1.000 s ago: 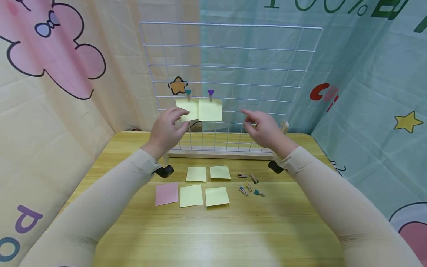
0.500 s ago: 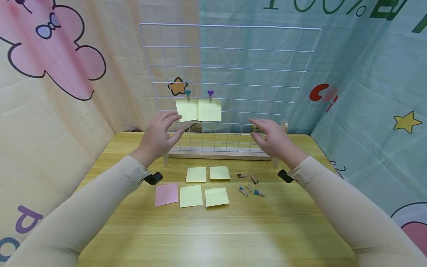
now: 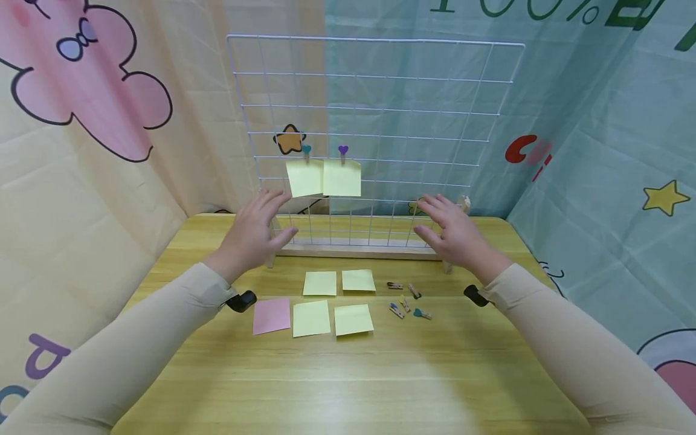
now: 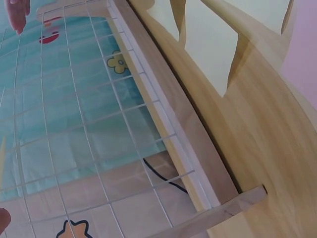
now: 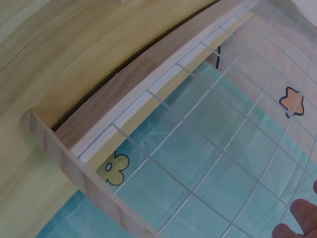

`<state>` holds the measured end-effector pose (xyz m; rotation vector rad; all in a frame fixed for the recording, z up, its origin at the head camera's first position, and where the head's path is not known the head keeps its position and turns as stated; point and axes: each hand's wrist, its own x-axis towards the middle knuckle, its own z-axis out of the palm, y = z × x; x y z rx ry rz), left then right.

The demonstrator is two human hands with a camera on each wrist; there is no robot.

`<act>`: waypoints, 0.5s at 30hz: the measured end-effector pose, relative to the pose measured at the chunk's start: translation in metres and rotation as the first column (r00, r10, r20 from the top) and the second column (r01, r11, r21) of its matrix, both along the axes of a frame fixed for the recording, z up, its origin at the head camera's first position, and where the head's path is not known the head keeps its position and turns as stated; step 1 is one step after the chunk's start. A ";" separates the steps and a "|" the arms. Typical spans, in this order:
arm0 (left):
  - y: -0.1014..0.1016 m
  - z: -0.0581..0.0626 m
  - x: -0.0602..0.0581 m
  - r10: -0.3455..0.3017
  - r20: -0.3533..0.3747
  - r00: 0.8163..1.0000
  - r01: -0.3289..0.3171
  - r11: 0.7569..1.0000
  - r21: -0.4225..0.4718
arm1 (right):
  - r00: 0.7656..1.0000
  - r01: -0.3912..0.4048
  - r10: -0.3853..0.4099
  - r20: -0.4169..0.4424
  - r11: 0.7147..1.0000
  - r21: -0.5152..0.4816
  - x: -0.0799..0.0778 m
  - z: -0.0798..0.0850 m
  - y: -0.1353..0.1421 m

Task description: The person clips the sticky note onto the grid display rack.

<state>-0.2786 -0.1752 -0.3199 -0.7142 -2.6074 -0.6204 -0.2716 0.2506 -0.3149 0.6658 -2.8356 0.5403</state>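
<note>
Wooden tabletop; white wire grid, twelve o'clock.
Left hand spread wide, eight o'clock from clipped yellow paper squares; right hand likewise, four.

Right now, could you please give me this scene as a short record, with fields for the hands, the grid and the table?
Left hand: fingers extended, holding nothing, by the grid's left side
Right hand: fingers extended, holding nothing, by its right side
Wire grid: upright in a wooden base
Hanging: two yellow notes side by side, left under a teal clip, right under a purple clip
On the table: four yellow notes, one pink note, five loose clips
</note>
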 end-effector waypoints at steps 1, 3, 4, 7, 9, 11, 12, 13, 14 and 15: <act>0.000 -0.001 0.001 0.007 0.016 1.000 -0.006 1.000 -0.009 | 1.000 -0.001 0.001 -0.002 1.000 0.006 0.000 -0.002 0.001; -0.001 -0.003 0.002 0.019 0.047 0.999 -0.018 1.000 -0.025 | 1.000 -0.005 0.005 -0.013 1.000 0.017 0.000 -0.005 0.003; -0.001 -0.004 0.003 0.025 0.057 0.998 -0.023 0.999 -0.035 | 1.000 -0.006 0.007 -0.019 1.000 0.023 0.000 -0.007 0.004; -0.001 -0.006 0.003 0.040 0.078 0.996 -0.034 0.997 -0.068 | 1.000 -0.002 0.004 -0.028 0.999 0.038 0.000 -0.012 0.006; -0.001 -0.008 0.003 0.046 0.089 0.995 -0.039 0.996 -0.083 | 1.000 -0.001 0.002 -0.022 0.999 0.045 0.001 -0.015 0.007; -0.002 -0.010 0.004 0.050 0.103 0.993 -0.041 0.995 -0.089 | 1.000 0.002 -0.001 -0.010 0.999 0.048 0.002 -0.017 0.008; -0.002 -0.010 0.004 0.052 0.110 0.993 -0.042 0.995 -0.091 | 1.000 0.003 -0.003 -0.004 0.999 0.052 0.002 -0.018 0.008; -0.002 -0.011 0.004 0.054 0.117 0.992 -0.043 0.994 -0.095 | 1.000 0.003 -0.003 0.005 0.999 0.053 0.003 -0.018 0.008; -0.002 -0.012 0.004 0.058 0.121 0.991 -0.045 0.994 -0.103 | 1.000 0.004 -0.004 0.010 0.998 0.057 0.003 -0.019 0.009; -0.002 -0.013 0.005 0.061 0.126 0.990 -0.047 0.993 -0.109 | 1.000 0.005 -0.005 0.012 0.998 0.060 0.004 -0.020 0.009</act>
